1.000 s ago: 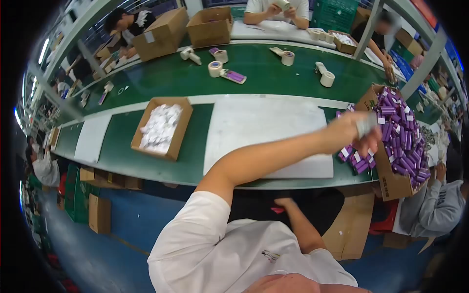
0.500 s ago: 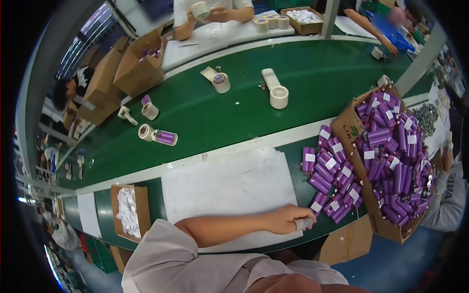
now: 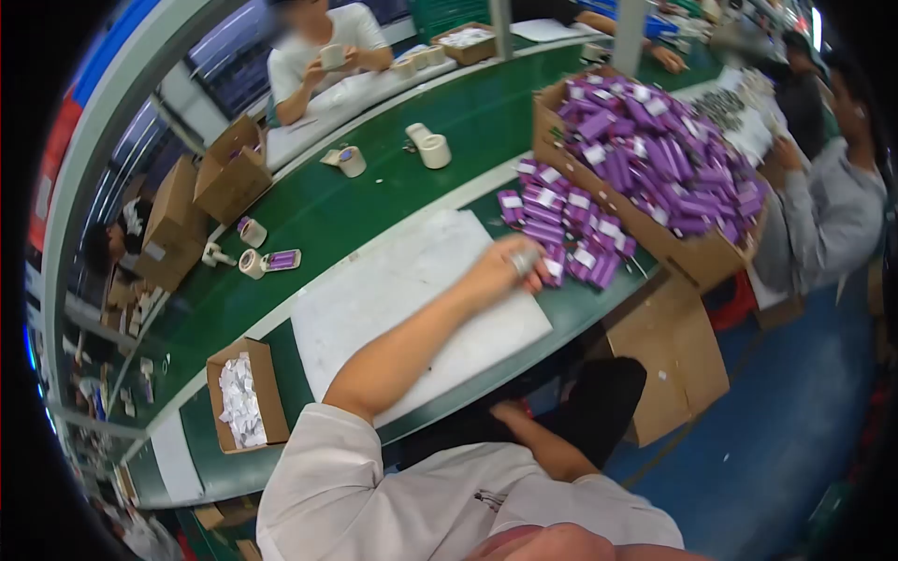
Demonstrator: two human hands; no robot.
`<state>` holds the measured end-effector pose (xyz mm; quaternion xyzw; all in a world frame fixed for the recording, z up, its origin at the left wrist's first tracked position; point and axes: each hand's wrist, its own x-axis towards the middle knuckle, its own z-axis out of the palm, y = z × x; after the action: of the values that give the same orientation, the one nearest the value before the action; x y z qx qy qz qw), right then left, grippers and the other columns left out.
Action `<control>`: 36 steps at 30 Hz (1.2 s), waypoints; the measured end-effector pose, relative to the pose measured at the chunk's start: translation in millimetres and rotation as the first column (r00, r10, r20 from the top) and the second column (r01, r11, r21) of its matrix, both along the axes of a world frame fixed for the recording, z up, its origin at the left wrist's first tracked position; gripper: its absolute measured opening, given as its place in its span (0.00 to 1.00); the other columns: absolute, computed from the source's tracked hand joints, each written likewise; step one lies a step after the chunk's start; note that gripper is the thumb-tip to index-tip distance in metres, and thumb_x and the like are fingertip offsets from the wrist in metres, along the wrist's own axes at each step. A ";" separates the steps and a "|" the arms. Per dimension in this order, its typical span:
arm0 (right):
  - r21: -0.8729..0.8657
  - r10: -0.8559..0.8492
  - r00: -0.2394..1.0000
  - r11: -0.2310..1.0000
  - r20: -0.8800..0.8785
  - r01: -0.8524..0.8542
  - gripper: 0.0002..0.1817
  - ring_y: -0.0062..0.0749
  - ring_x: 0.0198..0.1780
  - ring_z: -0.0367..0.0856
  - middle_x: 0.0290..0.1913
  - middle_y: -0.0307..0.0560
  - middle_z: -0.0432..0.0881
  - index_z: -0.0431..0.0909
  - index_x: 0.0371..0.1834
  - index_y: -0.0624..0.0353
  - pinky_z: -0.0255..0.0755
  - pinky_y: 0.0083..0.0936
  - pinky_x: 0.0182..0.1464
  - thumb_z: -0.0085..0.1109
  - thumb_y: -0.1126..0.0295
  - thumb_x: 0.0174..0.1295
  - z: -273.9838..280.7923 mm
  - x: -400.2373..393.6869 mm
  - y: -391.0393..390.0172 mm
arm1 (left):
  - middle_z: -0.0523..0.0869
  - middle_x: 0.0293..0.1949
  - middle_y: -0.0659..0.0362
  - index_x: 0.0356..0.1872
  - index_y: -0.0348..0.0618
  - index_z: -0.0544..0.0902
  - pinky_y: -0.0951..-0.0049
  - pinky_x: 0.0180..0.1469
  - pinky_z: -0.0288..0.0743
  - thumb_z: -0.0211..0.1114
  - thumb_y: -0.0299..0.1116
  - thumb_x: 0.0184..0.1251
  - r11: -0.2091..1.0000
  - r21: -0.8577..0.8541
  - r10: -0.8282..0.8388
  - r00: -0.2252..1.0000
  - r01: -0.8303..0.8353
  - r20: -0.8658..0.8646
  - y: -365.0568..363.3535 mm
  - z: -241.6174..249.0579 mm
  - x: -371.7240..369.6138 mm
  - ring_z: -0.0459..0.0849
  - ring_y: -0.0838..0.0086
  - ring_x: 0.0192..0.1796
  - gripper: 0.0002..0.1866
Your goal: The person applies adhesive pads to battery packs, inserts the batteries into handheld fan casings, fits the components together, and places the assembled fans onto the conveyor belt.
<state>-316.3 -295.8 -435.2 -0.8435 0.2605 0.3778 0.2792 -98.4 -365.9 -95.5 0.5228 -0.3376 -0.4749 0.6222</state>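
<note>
My left hand (image 3: 513, 265) reaches over the right part of a white mat (image 3: 393, 290), beside a loose pile of purple battery packs (image 3: 561, 220). Its fingers are curled and blurred, with something greyish at them; whether it is a wrap or a held thing is unclear. Low under the table edge, my right hand (image 3: 508, 411) shows only dimly, its fingers not readable. A cardboard box (image 3: 692, 257) heaped with more purple packs stands right behind the pile.
A small box (image 3: 271, 397) of white pieces stands left of the mat. White device parts (image 3: 434, 151) lie on the green belt (image 3: 318, 210). Across it, a person (image 3: 327, 61) holds a white part. Another person (image 3: 823, 206) sits at the right. A carton (image 3: 669, 365) stands below the table.
The view has turned and shifted to the right. My left hand has moved from the mat's front right corner farther in beside the loose packs. My right forearm has come into view.
</note>
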 end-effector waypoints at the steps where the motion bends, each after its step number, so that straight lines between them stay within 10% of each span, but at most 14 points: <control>1: -0.014 -0.016 1.000 1.000 -0.019 0.016 0.38 0.51 0.69 0.68 0.67 0.64 0.70 0.73 0.66 0.55 0.58 0.46 0.71 0.45 0.36 0.65 -3.0 -6.2 -1.7 | 0.85 0.39 0.56 0.49 0.40 0.77 0.72 0.39 0.80 0.56 0.44 0.76 0.996 -0.002 0.091 0.996 -0.091 0.018 -5.3 2.9 7.7 0.84 0.73 0.36 0.16; 4: 0.347 -0.041 0.979 0.931 -0.198 0.109 0.37 0.51 0.62 0.76 0.60 0.57 0.79 0.82 0.55 0.57 0.68 0.43 0.64 0.40 0.36 0.68 -4.3 -9.1 -18.6 | 0.85 0.39 0.57 0.50 0.42 0.78 0.73 0.36 0.79 0.57 0.40 0.75 0.926 -0.047 0.368 0.866 -0.375 0.338 -16.4 25.6 45.0 0.85 0.74 0.36 0.13; 7: 0.284 -0.060 0.998 0.957 0.022 0.051 0.36 0.43 0.46 0.86 0.54 0.54 0.83 0.81 0.55 0.61 0.78 0.41 0.49 0.41 0.38 0.69 -6.2 -16.8 -1.5 | 0.84 0.47 0.52 0.55 0.38 0.78 0.65 0.47 0.77 0.61 0.33 0.68 0.744 -0.482 0.636 0.270 -0.463 0.723 -21.4 0.6 138.8 0.84 0.63 0.47 0.17; 10: 0.374 -0.130 0.992 0.920 0.004 0.119 0.34 0.43 0.45 0.87 0.53 0.56 0.83 0.79 0.57 0.61 0.79 0.42 0.47 0.43 0.40 0.69 -6.9 -8.1 6.6 | 0.73 0.64 0.44 0.66 0.52 0.73 0.51 0.66 0.64 0.65 0.44 0.56 0.710 -0.441 0.346 -0.273 -0.550 0.898 -9.1 18.9 192.2 0.72 0.46 0.64 0.33; 15: 0.202 -0.088 0.996 0.976 0.027 0.081 0.26 0.48 0.60 0.80 0.58 0.54 0.82 0.82 0.54 0.61 0.74 0.45 0.57 0.49 0.52 0.66 -20.1 -0.1 5.5 | 0.81 0.57 0.48 0.54 0.45 0.82 0.54 0.63 0.66 0.65 0.43 0.57 0.891 -0.146 0.101 -0.126 -0.430 0.987 -27.8 -12.9 263.7 0.77 0.50 0.60 0.23; 17: 0.277 -0.189 0.980 0.940 -0.062 0.199 0.23 0.48 0.56 0.82 0.54 0.55 0.84 0.84 0.51 0.60 0.77 0.45 0.53 0.53 0.58 0.59 -11.2 -3.0 0.5 | 0.85 0.50 0.51 0.44 0.44 0.85 0.54 0.57 0.68 0.65 0.39 0.57 0.878 -0.345 0.242 -0.313 -0.331 0.918 -28.9 -17.4 249.5 0.81 0.53 0.53 0.16; 21: 0.314 -0.289 0.956 0.913 0.053 0.259 0.19 0.51 0.46 0.86 0.42 0.58 0.87 0.88 0.40 0.59 0.80 0.47 0.43 0.58 0.62 0.46 -45.2 -6.0 4.0 | 0.78 0.58 0.41 0.56 0.43 0.80 0.49 0.65 0.65 0.65 0.35 0.54 0.772 -0.431 0.231 -0.425 -0.468 0.875 -7.4 -25.3 263.2 0.72 0.47 0.63 0.25; 22: 0.352 -0.298 0.954 0.897 0.032 0.268 0.18 0.52 0.44 0.86 0.41 0.58 0.87 0.88 0.37 0.59 0.79 0.47 0.43 0.58 0.62 0.45 -70.9 -2.0 7.1 | 0.78 0.57 0.40 0.56 0.41 0.79 0.49 0.64 0.66 0.65 0.31 0.54 0.787 -0.422 0.268 -0.366 -0.450 0.891 1.7 -32.0 269.2 0.74 0.45 0.61 0.25; 23: 0.283 -0.358 0.933 0.899 0.032 0.335 0.20 0.53 0.41 0.85 0.41 0.60 0.87 0.88 0.36 0.60 0.79 0.45 0.43 0.57 0.61 0.44 -174.0 15.8 31.8 | 0.77 0.56 0.41 0.58 0.40 0.77 0.51 0.63 0.67 0.64 0.26 0.53 0.816 -0.367 0.398 -0.027 -0.446 0.917 8.7 -46.4 275.9 0.75 0.44 0.57 0.26; 24: 0.313 -0.363 0.928 0.894 0.086 0.321 0.20 0.53 0.42 0.85 0.42 0.61 0.86 0.87 0.37 0.61 0.78 0.44 0.44 0.57 0.61 0.44 -35.3 -0.5 0.1 | 0.75 0.56 0.42 0.58 0.40 0.74 0.54 0.61 0.69 0.63 0.23 0.53 0.758 -0.299 0.442 0.119 -0.580 0.889 11.1 -36.8 252.7 0.75 0.45 0.55 0.26; 27: 0.189 0.276 0.937 0.929 0.216 -0.317 0.17 0.49 0.38 0.85 0.37 0.59 0.86 0.87 0.35 0.63 0.78 0.43 0.39 0.54 0.66 0.48 -25.7 27.4 -22.3 | 0.75 0.55 0.43 0.56 0.41 0.72 0.54 0.60 0.71 0.63 0.23 0.52 0.706 -0.309 0.395 -0.008 -0.638 0.919 3.7 -38.5 261.2 0.76 0.46 0.55 0.26; 33: 0.392 -0.422 0.898 0.853 0.128 0.345 0.13 0.39 0.24 0.83 0.24 0.52 0.84 0.86 0.32 0.63 0.77 0.40 0.25 0.55 0.65 0.59 72.1 -8.9 -6.0 | 0.76 0.55 0.46 0.53 0.42 0.73 0.53 0.60 0.70 0.64 0.26 0.50 0.698 -0.337 0.478 0.061 -0.632 0.876 1.5 -9.1 232.9 0.76 0.47 0.57 0.25; 35: 0.301 -0.298 0.781 0.942 0.549 0.148 0.19 0.34 0.29 0.84 0.31 0.51 0.85 0.83 0.42 0.60 0.76 0.32 0.27 0.57 0.53 0.66 11.4 -23.3 -3.6 | 0.76 0.55 0.47 0.57 0.41 0.72 0.56 0.61 0.70 0.64 0.27 0.51 0.704 -0.383 0.544 0.107 -0.598 0.832 12.9 7.4 211.4 0.77 0.50 0.57 0.27; 36: 0.479 -0.519 0.786 0.812 0.336 0.332 0.20 0.34 0.31 0.83 0.37 0.49 0.85 0.80 0.48 0.59 0.76 0.33 0.30 0.58 0.53 0.66 98.8 -36.8 -5.7 | 0.77 0.56 0.47 0.58 0.41 0.72 0.57 0.61 0.71 0.64 0.27 0.51 0.714 -0.440 0.591 0.133 -0.544 0.795 15.7 13.1 209.8 0.77 0.51 0.58 0.28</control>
<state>-353.1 -301.5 -336.4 -0.7501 0.2941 0.1411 0.5753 111.5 -350.2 -82.3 0.7633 -0.4029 0.1668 0.4766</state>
